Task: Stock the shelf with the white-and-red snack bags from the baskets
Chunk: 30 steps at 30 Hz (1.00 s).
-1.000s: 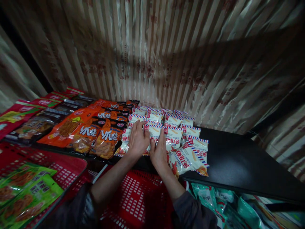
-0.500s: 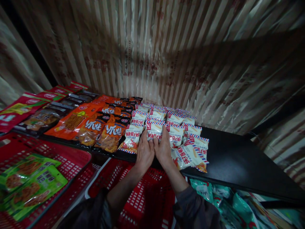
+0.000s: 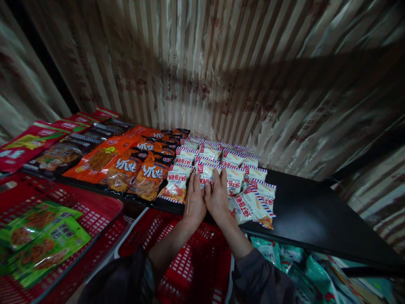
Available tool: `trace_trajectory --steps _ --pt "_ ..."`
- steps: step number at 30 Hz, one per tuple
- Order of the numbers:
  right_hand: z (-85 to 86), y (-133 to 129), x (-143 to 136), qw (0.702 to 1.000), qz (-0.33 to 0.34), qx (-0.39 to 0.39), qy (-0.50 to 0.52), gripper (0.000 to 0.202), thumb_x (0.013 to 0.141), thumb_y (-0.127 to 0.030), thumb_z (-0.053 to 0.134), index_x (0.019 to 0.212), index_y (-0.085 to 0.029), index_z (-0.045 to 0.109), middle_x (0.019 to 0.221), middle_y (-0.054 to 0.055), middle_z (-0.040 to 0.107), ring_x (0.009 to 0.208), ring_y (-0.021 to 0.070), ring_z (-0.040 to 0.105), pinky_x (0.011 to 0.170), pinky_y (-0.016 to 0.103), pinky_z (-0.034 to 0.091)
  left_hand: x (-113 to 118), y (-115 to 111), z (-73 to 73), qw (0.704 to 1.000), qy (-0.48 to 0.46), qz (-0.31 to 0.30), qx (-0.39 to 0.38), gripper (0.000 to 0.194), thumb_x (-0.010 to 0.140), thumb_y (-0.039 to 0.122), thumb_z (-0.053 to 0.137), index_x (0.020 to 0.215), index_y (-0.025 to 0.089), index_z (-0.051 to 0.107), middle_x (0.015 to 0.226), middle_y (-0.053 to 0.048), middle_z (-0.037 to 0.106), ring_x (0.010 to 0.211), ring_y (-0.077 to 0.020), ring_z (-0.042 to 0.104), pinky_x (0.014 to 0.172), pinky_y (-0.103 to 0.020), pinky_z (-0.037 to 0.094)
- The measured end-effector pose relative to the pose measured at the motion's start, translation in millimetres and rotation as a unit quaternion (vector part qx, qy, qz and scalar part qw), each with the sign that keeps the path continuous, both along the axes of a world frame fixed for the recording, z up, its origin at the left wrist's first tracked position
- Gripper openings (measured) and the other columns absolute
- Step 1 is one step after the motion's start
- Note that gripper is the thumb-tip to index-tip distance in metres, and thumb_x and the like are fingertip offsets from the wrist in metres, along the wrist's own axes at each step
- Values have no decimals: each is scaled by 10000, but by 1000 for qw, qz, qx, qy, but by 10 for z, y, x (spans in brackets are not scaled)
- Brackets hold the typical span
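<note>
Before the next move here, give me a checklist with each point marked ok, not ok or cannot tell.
1. Left hand and right hand both at the middle white packet: ok.
2. Firm grip on that packet: cannot tell, fingers and palms hide its lower part.
3. Front-right white packet squared up with its neighbours: not ok, it lies aslant.
4. Hands apart from the orange-and-black packets: ok.
5. Green packets inside the left red basket: ok.
</note>
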State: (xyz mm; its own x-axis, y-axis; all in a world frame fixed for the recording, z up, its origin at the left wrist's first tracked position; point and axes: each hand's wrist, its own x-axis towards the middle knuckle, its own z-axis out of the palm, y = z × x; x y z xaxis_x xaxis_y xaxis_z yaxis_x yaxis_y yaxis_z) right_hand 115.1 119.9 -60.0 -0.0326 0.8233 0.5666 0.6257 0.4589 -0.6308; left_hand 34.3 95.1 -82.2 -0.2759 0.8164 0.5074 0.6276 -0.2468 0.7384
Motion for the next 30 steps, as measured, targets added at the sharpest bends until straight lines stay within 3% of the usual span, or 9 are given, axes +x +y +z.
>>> trace_trajectory --steps 7,11,15,21,25,30 --pt "37 28 -29 1000 11 -2 -4 499 920 -246 390 1394 -98 441 1568 187 252 1472 274 212 1149 531 307 -9 -32 37 999 -13 -6 -33 552 972 303 367 1489 159 237 1546 -195 322 1446 -246 288 1166 -467 314" --pt "49 29 -6 1000 22 2 -12 497 933 -265 379 1376 -52 455 1544 224 288 1468 273 225 1151 518 308 26 -78 37 1000 15 3 -25 567 969 305 370 1491 131 231 1584 -212 213 1472 -255 204 1173 -455 294" --pt "71 -7 51 999 19 6 -33 492 930 -269 396 1375 -69 459 1540 215 309 1456 283 259 1145 532 315 61 -85 -7 998 53 13 -7 577 964 275 375 1490 97 221 1577 -248 199 1474 -288 179 1165 -494 294" --pt "201 -263 250 989 31 90 -110 467 937 -207 395 1394 -123 437 1584 169 233 1489 273 159 1159 555 285 71 -74 -13 996 86 35 8 611 946 222 390 1504 108 169 1571 -250 215 1470 -303 193 1142 -508 328" --pt "207 -573 459 979 -64 151 -121 493 950 -200 413 1441 -180 374 1611 144 161 1493 309 118 1132 621 273 74 -97 29 989 132 48 39 584 933 202 429 1480 107 249 1559 -255 243 1461 -339 213 1121 -528 342" --pt "19 -854 700 959 -207 153 -121 538 945 -272 480 1456 -160 356 1606 186 150 1484 365 107 1104 664 253 75 -90 39 982 170 65 57 517 925 155 435 1427 58 356 1519 -299 294 1422 -383 296 1064 -536 399"
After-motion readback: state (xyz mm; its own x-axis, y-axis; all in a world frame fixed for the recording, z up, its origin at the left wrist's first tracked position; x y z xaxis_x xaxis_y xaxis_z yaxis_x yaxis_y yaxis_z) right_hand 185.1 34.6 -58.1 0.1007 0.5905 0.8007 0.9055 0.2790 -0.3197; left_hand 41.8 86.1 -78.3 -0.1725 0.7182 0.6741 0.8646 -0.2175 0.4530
